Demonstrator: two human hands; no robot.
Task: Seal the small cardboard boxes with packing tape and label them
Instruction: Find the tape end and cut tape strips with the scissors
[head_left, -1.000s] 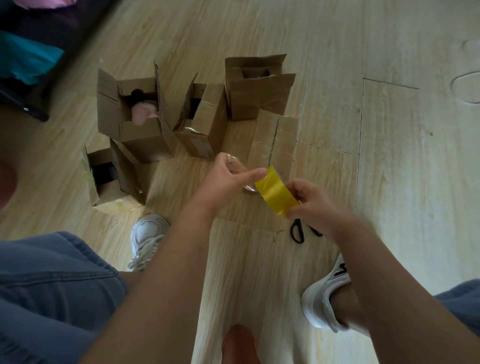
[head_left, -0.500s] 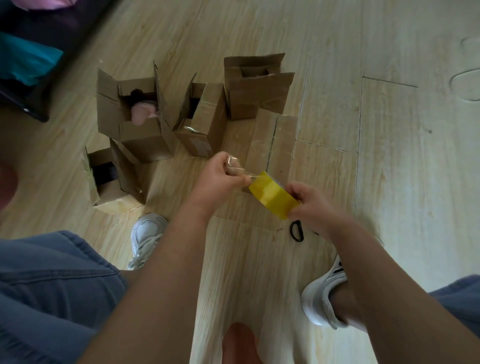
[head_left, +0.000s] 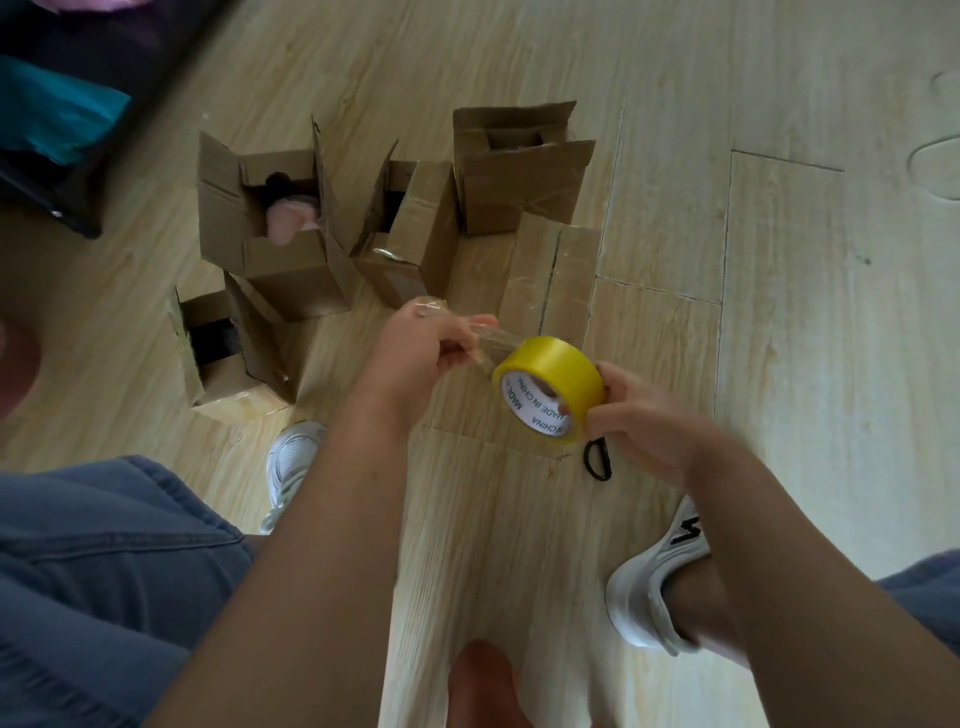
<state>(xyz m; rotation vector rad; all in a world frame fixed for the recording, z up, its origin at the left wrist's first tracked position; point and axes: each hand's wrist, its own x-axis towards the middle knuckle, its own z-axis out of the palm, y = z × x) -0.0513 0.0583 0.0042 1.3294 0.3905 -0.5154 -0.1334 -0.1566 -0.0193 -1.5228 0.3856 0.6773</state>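
A yellow roll of packing tape is held above the floor by my right hand, whose fingers curl round its right side. My left hand pinches the clear free end of the tape, pulled a short way off the roll to the left. Just beyond my hands lies a closed cardboard box with a dark seam down its top. Several open boxes stand behind it: one with a pink item inside, one in the middle, one at the back right and a low one at the left.
Black scissors lie on the wooden floor under my right hand, mostly hidden. My two white shoes rest on the floor either side. Dark furniture with a teal item fills the top left corner.
The roll has turned so its white core with printed text faces me. My left hand has drawn the clear tape end further away from the roll.
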